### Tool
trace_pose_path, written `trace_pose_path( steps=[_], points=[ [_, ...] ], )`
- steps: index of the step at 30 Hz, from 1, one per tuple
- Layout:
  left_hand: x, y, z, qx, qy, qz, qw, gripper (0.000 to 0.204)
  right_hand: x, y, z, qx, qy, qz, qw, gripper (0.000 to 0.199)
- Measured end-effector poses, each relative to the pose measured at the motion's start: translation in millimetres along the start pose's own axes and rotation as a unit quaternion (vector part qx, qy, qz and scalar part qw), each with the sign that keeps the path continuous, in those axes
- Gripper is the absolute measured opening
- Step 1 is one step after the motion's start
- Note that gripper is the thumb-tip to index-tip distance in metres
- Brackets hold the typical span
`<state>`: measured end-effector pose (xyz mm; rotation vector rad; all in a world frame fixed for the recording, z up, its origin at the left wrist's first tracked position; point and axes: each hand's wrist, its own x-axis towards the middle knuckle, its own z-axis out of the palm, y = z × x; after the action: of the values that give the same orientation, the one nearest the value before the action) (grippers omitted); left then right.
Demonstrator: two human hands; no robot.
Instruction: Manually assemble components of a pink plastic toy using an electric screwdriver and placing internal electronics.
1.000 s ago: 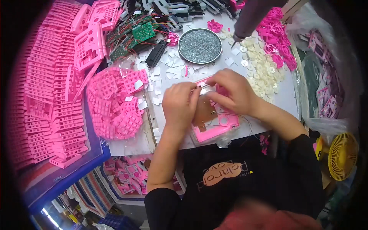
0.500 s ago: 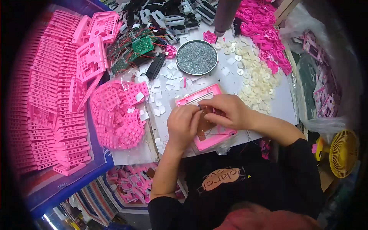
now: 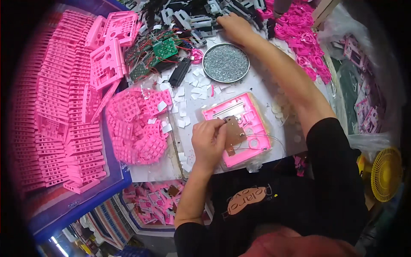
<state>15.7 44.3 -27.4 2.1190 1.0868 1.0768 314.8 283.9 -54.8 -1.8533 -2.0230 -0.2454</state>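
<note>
Before me a pink plastic casing lies face down, its hollow inner side up, on a wrapped pad on the table. A brown circuit board with thin wires rests over its left part. My left hand pinches the board's upper left edge between thumb and fingers. Far off at the back, my right hand reaches into a heap of black and white plastic parts. Its fingers are curled there, and what lies under the fingertips is hidden.
A round tin of small metal screws stands behind the casing. To its left are green circuit boards with red wires and a bag of pink keypads. Stacked pink casings fill the left. Pink rings are heaped back right.
My right hand has left the brown board and moved far back to the black and white parts. My left hand has stayed at the board. The whole view has shifted slightly.
</note>
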Motion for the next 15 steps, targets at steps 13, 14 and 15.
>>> trace_pose_path(
  steps=[13,14,15],
  points=[
    [-3.9,-12.3,-6.5,0.056,0.050,0.029,0.997,0.011,-130.8,-92.5,-241.3,0.119,-0.225,-0.212,0.944,0.036],
    [-3.4,-11.9,-6.2,0.053,0.048,0.018,0.997,0.011,-141.7,-104.5,-231.3,0.115,-0.216,-0.277,0.929,0.026],
    [-2.4,-12.2,-5.6,0.051,0.048,0.007,0.998,0.011,-142.1,-115.2,-219.7,0.169,-0.298,-0.287,0.894,0.019]
  ],
)
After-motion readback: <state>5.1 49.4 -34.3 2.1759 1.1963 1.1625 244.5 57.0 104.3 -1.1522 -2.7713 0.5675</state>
